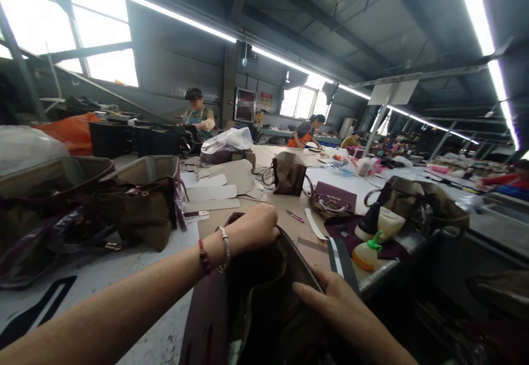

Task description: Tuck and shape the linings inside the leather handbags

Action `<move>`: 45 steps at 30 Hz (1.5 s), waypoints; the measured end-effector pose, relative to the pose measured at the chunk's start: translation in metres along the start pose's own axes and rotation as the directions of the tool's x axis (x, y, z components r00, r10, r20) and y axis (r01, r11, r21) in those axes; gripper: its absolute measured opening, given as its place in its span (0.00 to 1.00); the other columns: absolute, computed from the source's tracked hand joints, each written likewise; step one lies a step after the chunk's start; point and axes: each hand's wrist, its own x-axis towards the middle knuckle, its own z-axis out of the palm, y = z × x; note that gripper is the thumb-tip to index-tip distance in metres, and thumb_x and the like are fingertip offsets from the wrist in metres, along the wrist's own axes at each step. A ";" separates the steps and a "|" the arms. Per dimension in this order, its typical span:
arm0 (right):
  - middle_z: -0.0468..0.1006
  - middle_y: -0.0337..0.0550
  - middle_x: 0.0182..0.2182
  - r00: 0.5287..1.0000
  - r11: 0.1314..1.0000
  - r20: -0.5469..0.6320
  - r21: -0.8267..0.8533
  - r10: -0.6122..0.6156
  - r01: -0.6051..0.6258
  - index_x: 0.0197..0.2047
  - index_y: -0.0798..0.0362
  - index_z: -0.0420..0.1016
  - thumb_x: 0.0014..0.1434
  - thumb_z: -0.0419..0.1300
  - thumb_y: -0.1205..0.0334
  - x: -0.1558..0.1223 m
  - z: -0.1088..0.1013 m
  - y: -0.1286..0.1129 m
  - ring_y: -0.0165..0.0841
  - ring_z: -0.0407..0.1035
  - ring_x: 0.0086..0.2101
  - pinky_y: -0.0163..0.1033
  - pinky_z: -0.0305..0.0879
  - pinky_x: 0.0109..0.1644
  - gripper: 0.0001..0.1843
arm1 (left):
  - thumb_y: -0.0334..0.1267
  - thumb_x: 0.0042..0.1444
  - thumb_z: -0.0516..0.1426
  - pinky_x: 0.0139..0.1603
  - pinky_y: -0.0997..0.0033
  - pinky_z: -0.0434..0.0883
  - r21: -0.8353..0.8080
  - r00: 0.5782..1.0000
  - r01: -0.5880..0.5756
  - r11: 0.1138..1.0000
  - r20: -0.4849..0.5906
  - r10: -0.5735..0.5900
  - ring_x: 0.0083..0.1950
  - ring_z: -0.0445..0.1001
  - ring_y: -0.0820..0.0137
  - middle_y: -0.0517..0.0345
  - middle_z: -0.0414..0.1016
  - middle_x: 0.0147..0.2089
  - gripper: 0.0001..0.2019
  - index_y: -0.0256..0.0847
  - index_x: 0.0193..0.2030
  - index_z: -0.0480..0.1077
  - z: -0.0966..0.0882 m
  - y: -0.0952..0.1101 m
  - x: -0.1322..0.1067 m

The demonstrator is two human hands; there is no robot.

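An open dark brown handbag (264, 304) with purple panels stands in front of me, its mouth facing up and its lining showing. My left hand (257, 226) is closed on the far part of the rim, with a bracelet and red beads at the wrist. Farther right along the same rim is my right hand (326, 294), thumb on the inner side and fingers over the edge. Past the bag, a pink-handled cutter (295, 216) lies on brown board. A squeeze bottle (367, 252) with a green tip and orange liquid stands right of the bag.
More brown handbags stand at the left (140, 211), a small handbag (289, 174) is ahead, and others sit at the right (421, 202). Pale cut panels (210, 192) lie on the table. A purple flap piece (335, 196) is nearby. Co-workers (305, 131) work farther back.
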 end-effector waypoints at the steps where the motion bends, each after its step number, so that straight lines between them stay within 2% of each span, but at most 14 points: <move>1: 0.75 0.43 0.35 1.000 0.999 0.003 0.031 0.011 -0.011 0.45 0.56 0.68 0.51 0.56 0.57 -0.001 -0.001 0.002 0.39 0.68 0.38 0.38 0.65 0.39 0.18 | 0.33 0.44 0.50 0.24 0.76 0.60 0.001 1.000 0.009 1.000 0.011 -0.009 0.22 0.65 0.72 0.49 0.72 0.24 0.11 0.33 0.24 0.72 0.001 -0.002 0.002; 7: 0.75 0.47 0.35 1.000 0.991 -0.029 0.133 0.003 0.001 0.43 0.59 0.70 0.50 0.57 0.48 -0.002 -0.006 0.016 0.38 0.69 0.36 0.42 0.63 0.43 0.24 | 0.33 0.42 0.50 0.23 0.75 0.59 0.013 0.999 0.011 1.000 0.033 -0.011 0.23 0.65 0.71 0.48 0.71 0.23 0.10 0.33 0.24 0.72 0.006 -0.002 0.013; 11: 0.75 0.46 0.33 1.000 0.988 0.022 0.156 0.003 -0.006 0.43 0.59 0.70 0.49 0.57 0.47 -0.001 -0.008 0.011 0.38 0.70 0.34 0.43 0.64 0.41 0.25 | 0.33 0.42 0.51 0.23 0.75 0.60 0.011 1.000 -0.001 1.000 0.028 0.001 0.25 0.67 0.70 0.48 0.71 0.24 0.10 0.32 0.24 0.72 0.007 0.002 0.017; 15: 0.75 0.44 0.33 0.999 0.995 0.008 0.089 -0.038 0.037 0.44 0.58 0.68 0.52 0.55 0.50 0.010 -0.009 0.002 0.36 0.69 0.35 0.41 0.63 0.42 0.22 | 0.32 0.42 0.50 0.24 0.74 0.61 0.000 1.000 -0.017 1.000 0.012 0.017 0.26 0.69 0.67 0.46 0.71 0.24 0.10 0.31 0.25 0.72 0.007 0.001 0.016; 20: 0.75 0.44 0.33 0.997 0.997 -0.026 -0.024 -0.073 0.072 0.44 0.59 0.68 0.50 0.57 0.53 0.041 -0.012 -0.002 0.36 0.69 0.35 0.38 0.64 0.37 0.21 | 0.31 0.42 0.49 0.25 0.74 0.62 -0.008 1.000 -0.016 1.000 -0.003 0.016 0.26 0.69 0.68 0.46 0.72 0.24 0.10 0.32 0.24 0.72 0.006 -0.002 0.011; 23: 0.75 0.42 0.31 0.994 0.984 -0.025 -0.147 -0.109 0.104 0.40 0.58 0.69 0.51 0.55 0.54 0.058 -0.010 -0.006 0.35 0.69 0.34 0.35 0.63 0.35 0.18 | 0.31 0.43 0.49 0.24 0.75 0.61 -0.014 1.000 -0.002 1.000 0.000 0.002 0.24 0.68 0.69 0.48 0.71 0.23 0.11 0.32 0.24 0.72 0.004 -0.004 0.008; 26: 0.74 0.39 0.25 0.991 0.933 -0.044 -0.345 -0.126 0.103 0.33 0.58 0.71 0.54 0.50 0.54 0.067 -0.006 -0.010 0.31 0.67 0.27 0.31 0.60 0.27 0.16 | 0.32 0.44 0.49 0.24 0.75 0.61 -0.017 1.000 0.012 1.000 0.002 -0.012 0.24 0.67 0.70 0.48 0.72 0.23 0.11 0.32 0.24 0.72 0.002 -0.006 0.006; 29: 0.71 0.37 0.20 0.983 0.885 -0.085 -0.455 -0.160 0.105 0.27 0.58 0.70 0.56 0.47 0.55 0.070 -0.003 -0.011 0.28 0.63 0.22 0.30 0.54 0.22 0.17 | 0.32 0.44 0.50 0.26 0.74 0.62 -0.023 1.000 0.014 1.000 0.009 -0.013 0.24 0.67 0.70 0.48 0.72 0.23 0.11 0.32 0.25 0.72 0.002 -0.009 0.005; 33: 0.70 0.38 0.19 0.976 0.827 -0.104 -0.552 -0.192 0.104 0.25 0.57 0.70 0.56 0.47 0.55 0.073 -0.002 -0.011 0.28 0.62 0.22 0.30 0.52 0.22 0.18 | 0.32 0.44 0.49 0.25 0.74 0.61 -0.033 1.000 0.020 0.999 0.009 -0.020 0.24 0.67 0.70 0.48 0.72 0.23 0.11 0.32 0.25 0.73 0.002 -0.012 0.004; 38: 0.71 0.40 0.19 0.961 0.709 -0.101 -0.695 -0.256 0.116 0.23 0.56 0.70 0.56 0.48 0.56 0.079 0.003 -0.020 0.30 0.63 0.23 0.32 0.51 0.24 0.17 | 0.33 0.44 0.49 0.23 0.75 0.59 -0.034 1.000 0.025 0.999 -0.013 -0.026 0.23 0.65 0.71 0.49 0.71 0.23 0.11 0.32 0.24 0.72 0.002 -0.019 -0.002; 41: 0.73 0.41 0.22 0.952 0.638 -0.079 -0.758 -0.296 0.136 0.24 0.55 0.70 0.57 0.48 0.58 0.080 0.008 -0.029 0.31 0.65 0.26 0.33 0.51 0.27 0.16 | 0.32 0.44 0.49 0.25 0.75 0.60 -0.026 0.999 0.027 0.999 -0.017 -0.028 0.23 0.65 0.72 0.49 0.71 0.22 0.11 0.32 0.24 0.72 0.001 -0.023 -0.005; 45: 0.73 0.42 0.22 0.956 0.568 -0.066 -0.815 -0.285 0.113 0.24 0.55 0.70 0.58 0.46 0.60 0.081 0.015 -0.040 0.31 0.66 0.25 0.33 0.50 0.26 0.17 | 0.33 0.47 0.48 0.29 0.75 0.63 -0.024 1.000 0.009 1.000 -0.003 -0.009 0.26 0.66 0.71 0.51 0.71 0.24 0.12 0.33 0.25 0.72 -0.001 -0.030 -0.010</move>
